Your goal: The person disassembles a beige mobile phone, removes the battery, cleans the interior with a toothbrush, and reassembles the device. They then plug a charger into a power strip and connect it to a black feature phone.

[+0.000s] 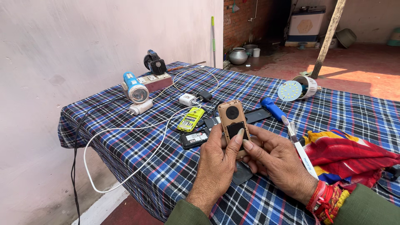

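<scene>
- Left hand (216, 160) and right hand (275, 160) cup a tan phone (234, 125) between them, back up, its cover off so the dark battery bay shows. It is held just above the table, near the front edge.
- Fingers: the left thumb lies pressed along the bay, the right forefinger tip touches beside it; the remaining fingers curl under the phone — both hands grip it.
- A dark back cover (242, 173) lies on the cloth under the hands.
- Risk, as I judge it: the grip rests mostly on two fingertips, so a hard push into the bay could tip the phone out of the hands onto the cloth, or bend a contact inside.
- A toothbrush (296, 143) lies just right of the hands, touching a red cloth (346, 156); a sweep of the right wrist could knock it off.
- Just beyond lie a black battery (194, 138), a yellow phone (191, 119) and a blue screwdriver (273, 109).
- A white cable (125, 137) loops over the left edge — easy to snag.
- Farther back: a blue torch (135, 87), a power strip (155, 80), an LED bulb (296, 88).
- The surface is a table (354, 112) in a blue checked cloth, against a pale wall, with red floor, brick and a metal pot (238, 55) behind.
</scene>
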